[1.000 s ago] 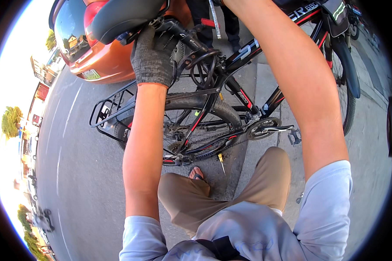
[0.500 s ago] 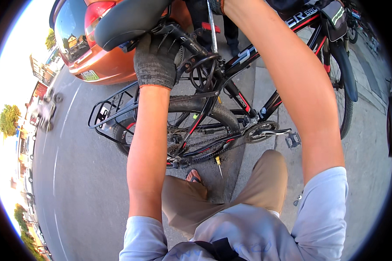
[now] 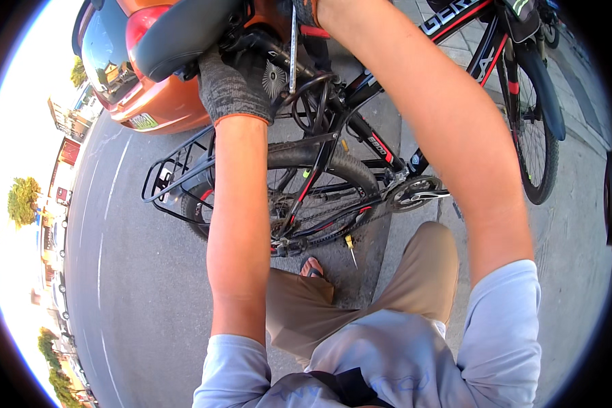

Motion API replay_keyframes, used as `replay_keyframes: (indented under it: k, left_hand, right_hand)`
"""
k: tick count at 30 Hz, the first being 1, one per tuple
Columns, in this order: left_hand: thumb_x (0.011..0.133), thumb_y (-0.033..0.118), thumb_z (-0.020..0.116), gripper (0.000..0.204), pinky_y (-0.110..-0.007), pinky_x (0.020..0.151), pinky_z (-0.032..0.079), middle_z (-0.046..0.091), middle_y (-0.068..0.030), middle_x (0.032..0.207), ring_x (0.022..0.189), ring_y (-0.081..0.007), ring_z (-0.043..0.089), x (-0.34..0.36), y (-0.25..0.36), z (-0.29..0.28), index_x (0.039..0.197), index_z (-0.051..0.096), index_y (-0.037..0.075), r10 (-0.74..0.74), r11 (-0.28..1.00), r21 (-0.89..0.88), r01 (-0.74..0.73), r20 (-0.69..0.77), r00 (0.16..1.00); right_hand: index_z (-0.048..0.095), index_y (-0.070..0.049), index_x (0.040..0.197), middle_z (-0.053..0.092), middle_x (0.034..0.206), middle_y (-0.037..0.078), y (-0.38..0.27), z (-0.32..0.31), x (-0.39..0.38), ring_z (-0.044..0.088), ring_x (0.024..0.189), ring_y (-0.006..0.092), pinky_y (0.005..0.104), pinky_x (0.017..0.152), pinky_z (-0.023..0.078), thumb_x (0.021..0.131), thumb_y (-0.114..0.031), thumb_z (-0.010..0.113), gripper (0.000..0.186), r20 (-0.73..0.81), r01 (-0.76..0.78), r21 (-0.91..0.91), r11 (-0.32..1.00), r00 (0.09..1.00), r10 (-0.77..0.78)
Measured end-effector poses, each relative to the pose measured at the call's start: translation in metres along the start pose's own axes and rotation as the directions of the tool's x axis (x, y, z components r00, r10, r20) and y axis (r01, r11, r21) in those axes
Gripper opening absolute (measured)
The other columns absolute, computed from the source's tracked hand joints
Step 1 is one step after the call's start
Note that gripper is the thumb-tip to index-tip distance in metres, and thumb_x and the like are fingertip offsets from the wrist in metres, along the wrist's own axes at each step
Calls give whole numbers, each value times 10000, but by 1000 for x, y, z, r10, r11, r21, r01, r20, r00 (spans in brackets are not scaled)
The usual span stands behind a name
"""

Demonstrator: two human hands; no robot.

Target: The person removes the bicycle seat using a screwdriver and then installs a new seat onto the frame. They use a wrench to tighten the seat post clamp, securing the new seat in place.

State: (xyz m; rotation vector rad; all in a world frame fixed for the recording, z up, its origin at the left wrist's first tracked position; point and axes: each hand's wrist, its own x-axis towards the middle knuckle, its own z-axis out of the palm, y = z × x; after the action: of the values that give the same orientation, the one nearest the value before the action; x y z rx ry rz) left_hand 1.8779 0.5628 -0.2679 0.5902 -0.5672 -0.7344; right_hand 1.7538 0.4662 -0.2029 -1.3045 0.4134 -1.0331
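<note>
My left hand [image 3: 234, 85], in a grey glove with an orange cuff, is closed beneath the black saddle [image 3: 178, 41], against the seatpost clamp area. The black seatpost [image 3: 294, 62] runs down to the frame of a black-and-red bicycle [image 3: 377, 146]. My gloved right hand [image 3: 306, 11] is at the top edge, mostly cropped, with a long silver tool [image 3: 293, 58] hanging upright from it beside the seatpost. A cable lock [image 3: 316, 121] loops below the post. A yellow-handled screwdriver [image 3: 350, 245] lies on the pavement under the chain.
An orange car's rear [image 3: 153, 105] stands just behind the saddle. A dark-clothed person's leg [image 3: 316, 51] shows behind the bike. The rear rack [image 3: 173, 173] juts left over the road. A concrete pavement [image 3: 571, 238] is at right; parked vehicles line the far left.
Both my hands and the saddle have shifted left and up. The silver tool has moved left, nearer the seatpost. A passing vehicle seen on the road earlier is out of view.
</note>
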Motion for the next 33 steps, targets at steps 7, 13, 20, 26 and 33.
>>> replay_keyframes:
  k: [7, 13, 20, 26, 33]
  left_hand:
    - [933, 382, 639, 384, -438, 894, 526, 676, -67, 1126, 1009, -260, 653, 2, 9, 2, 1183, 631, 91, -50, 981, 181, 74, -135, 990]
    - [936, 287, 624, 368, -406, 946, 474, 679, -100, 1210, 1100, -282, 627, 35, 0, -34, 1253, 619, 100, 271, 540, 763, -356, 242, 932]
    - [942, 360, 622, 370, -433, 926, 471, 682, -83, 1158, 1048, -277, 631, 39, -1, -31, 1209, 635, 105, -22, 938, 344, 39, -52, 998]
    - [947, 423, 621, 388, -456, 909, 469, 685, -69, 1114, 1002, -273, 635, 29, 13, -12, 1172, 649, 108, -90, 940, 323, 107, -68, 994]
    - [957, 373, 610, 394, -455, 964, 475, 671, -105, 1167, 1056, -286, 628, 62, -3, -47, 1218, 635, 79, -23, 941, 335, 37, -47, 999]
  right_hand:
    - [691, -41, 930, 663, 813, 136, 12, 5, -5, 619, 604, 205, 347, 493, 495, 830, -356, 735, 334, -18, -16, 50, 999, 1000, 17]
    - [693, -31, 924, 661, 817, 145, 22, 19, -29, 624, 607, 208, 353, 490, 503, 823, -335, 750, 325, -70, -81, 124, 989, 993, 91]
    - [614, -98, 893, 598, 685, 35, 15, 34, -32, 477, 474, 133, 290, 387, 341, 978, -276, 539, 211, -70, -172, -19, 985, 983, 170]
    - [609, -97, 900, 610, 702, 44, 24, 27, -25, 484, 475, 153, 310, 389, 338, 975, -263, 539, 196, -34, -217, 143, 966, 974, 224]
    - [615, -123, 937, 624, 719, 40, 39, 30, -1, 498, 482, 155, 316, 396, 349, 983, -264, 537, 167, -96, -181, -143, 973, 981, 168]
